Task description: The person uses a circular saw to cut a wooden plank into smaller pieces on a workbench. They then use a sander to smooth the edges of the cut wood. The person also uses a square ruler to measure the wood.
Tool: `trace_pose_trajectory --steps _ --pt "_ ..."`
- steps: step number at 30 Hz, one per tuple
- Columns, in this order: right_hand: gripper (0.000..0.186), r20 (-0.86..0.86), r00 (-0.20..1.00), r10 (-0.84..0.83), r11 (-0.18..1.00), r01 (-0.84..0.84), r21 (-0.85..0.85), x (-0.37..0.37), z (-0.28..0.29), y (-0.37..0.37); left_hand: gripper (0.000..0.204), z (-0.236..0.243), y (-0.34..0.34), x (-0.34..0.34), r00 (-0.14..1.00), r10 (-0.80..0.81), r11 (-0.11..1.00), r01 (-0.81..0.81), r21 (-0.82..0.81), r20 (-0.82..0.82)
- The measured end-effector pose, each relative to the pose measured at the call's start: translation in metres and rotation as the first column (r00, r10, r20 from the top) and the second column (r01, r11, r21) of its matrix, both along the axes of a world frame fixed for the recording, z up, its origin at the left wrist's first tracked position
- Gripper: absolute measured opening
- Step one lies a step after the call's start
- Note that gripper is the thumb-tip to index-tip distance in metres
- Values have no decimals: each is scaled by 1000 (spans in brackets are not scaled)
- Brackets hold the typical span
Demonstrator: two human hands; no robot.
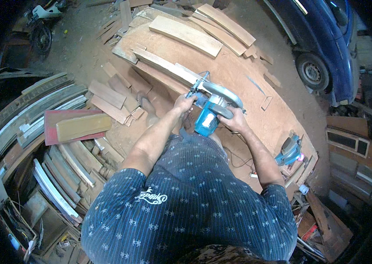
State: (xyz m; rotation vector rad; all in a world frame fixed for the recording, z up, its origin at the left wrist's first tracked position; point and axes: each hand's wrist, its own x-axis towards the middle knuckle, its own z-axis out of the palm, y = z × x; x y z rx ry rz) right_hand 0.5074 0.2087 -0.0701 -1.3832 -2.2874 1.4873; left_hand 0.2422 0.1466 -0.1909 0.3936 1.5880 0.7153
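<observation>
1. Plainly, both hands were occupied: the right hand (237, 122) was wrapped around the rear handle (222, 111) of a teal circular saw (205, 123), and the left hand (183, 104) grasped its front part by the base, some fingertips hidden.
2. The saw lay between the two hands at the near edge of the wooden desk (256, 110), its motor end pointing back toward the patterned shirt (194, 189), its round guard (223, 92) turned away.
3. Just beyond the left hand, the nearer one, lay a long pale board (164, 64), its long axis running from the saw along the near edge toward the desk's left corner. Whether board and saw touched could not be told.
4. Farther out, a thick plank (186, 36) rested toward the far edge, with thinner planks (234, 26) to its right.
5. Near the desk's right corner, well apart from the right hand, stood another teal power tool (289, 150).
</observation>
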Motion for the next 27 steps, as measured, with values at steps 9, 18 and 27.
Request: trace_pose_trajectory --steps 9,18,27 --pt "42 79 996 36 996 -42 74 -16 -10 6 35 -2 5 -21 990 -76 997 77 1 -117" --pt "45 98 994 39 995 -48 91 -69 11 6 31 12 4 -60 999 20 999 -18 38 -51" --pt "42 103 994 36 997 -42 60 -113 10 8 27 -1 6 -103 996 78 997 -77 31 -38"
